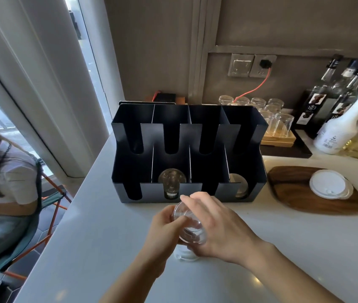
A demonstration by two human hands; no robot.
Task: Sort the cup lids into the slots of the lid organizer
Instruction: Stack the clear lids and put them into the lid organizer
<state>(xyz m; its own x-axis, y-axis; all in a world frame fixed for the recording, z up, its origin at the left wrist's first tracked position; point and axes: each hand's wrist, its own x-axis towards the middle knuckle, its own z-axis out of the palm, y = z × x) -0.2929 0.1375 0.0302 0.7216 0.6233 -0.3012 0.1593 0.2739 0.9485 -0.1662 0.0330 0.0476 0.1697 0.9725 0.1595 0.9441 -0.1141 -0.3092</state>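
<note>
A black lid organizer [186, 154] with several upright slots stands on the white counter. Clear lids [171, 182] lie in its second slot from the left, and a lid [238, 184] lies in the rightmost slot. Just in front of it, my left hand [162, 224] and my right hand [215, 224] together hold a small stack of clear lids [190, 226], tilted. Under my hands a white lid [183, 255] rests on the counter, mostly hidden. More lids, a white one [328, 183] on top, sit on a wooden board [294, 189] to the right.
Upturned glasses [278, 121] on a wooden tray and several bottles [344, 119] stand at the back right. A wall socket with an orange cable [261, 82] is behind. A seated person [5, 171] is below the counter's left edge.
</note>
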